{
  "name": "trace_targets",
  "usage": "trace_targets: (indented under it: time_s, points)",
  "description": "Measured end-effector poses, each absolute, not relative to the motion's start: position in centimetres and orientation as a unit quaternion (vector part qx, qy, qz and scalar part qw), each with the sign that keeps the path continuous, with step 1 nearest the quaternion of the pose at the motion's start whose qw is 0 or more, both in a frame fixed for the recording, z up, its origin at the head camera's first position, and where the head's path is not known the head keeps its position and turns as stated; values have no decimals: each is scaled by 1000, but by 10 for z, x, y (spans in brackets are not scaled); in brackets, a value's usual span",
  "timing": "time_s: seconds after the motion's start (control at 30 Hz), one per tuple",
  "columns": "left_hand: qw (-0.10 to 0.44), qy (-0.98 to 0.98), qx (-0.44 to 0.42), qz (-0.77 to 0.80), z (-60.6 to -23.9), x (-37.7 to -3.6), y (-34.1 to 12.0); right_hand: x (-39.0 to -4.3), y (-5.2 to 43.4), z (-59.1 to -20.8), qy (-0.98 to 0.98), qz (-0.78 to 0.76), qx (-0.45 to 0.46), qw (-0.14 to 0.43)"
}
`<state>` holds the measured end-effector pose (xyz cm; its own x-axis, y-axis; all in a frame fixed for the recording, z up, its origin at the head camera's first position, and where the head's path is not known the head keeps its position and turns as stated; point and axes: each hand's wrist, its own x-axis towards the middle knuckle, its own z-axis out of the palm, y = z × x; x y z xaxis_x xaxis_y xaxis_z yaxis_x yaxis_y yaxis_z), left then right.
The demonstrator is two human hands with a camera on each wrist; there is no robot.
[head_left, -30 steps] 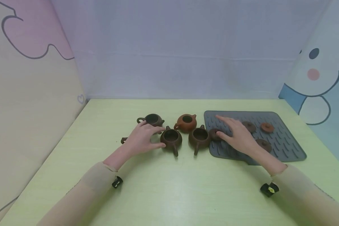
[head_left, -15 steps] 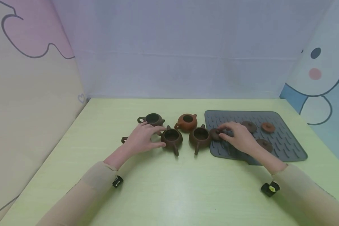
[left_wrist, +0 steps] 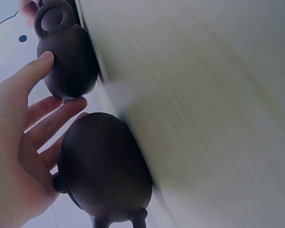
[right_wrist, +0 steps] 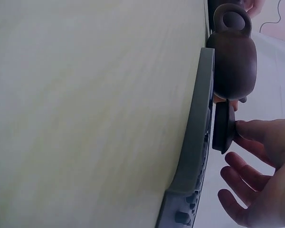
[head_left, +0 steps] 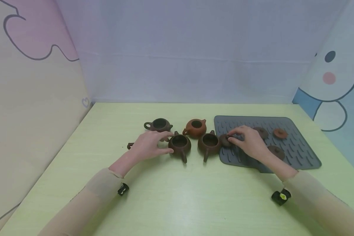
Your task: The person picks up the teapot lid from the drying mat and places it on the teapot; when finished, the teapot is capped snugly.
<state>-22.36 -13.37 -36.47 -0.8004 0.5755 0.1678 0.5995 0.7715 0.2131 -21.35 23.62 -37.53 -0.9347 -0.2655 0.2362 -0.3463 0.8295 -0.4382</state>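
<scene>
My left hand holds a dark brown teapot at its left side, thumb and fingers curved round the body. This teapot has no lid and its handle points toward me. Under the left palm stands another dark teapot, mostly hidden in the head view; a knob shows on its top. My right hand pinches the knob of a dark brown lid between thumb and index finger, at the left edge of the grey mat. Whether the lid is off the mat, I cannot tell.
Right beside the pinched lid stands a lidless dark teapot. Behind are a reddish-brown teapot and a dark teapot, both lidless. On the mat lie a reddish lid and two dark lids, one farther back, one nearer.
My right hand's raised fingers have come down and closed on the lid's knob. The left hand and the teapots stay in place.
</scene>
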Motion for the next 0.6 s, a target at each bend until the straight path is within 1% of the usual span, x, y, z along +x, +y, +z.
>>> trace_targets:
  time_s: [0.17, 0.47, 0.6]
  points:
    - [43, -940, -311, -132, -363, -223, -133, -213, 233, -375, -946, 246, 166, 127]
    - [42, -940, -311, -136, -363, -224, -133, -210, 220, -369, -914, 283, 175, 234]
    - [38, -940, -311, -137, -362, -223, -133, -210, 211, -367, -894, 311, 186, 265]
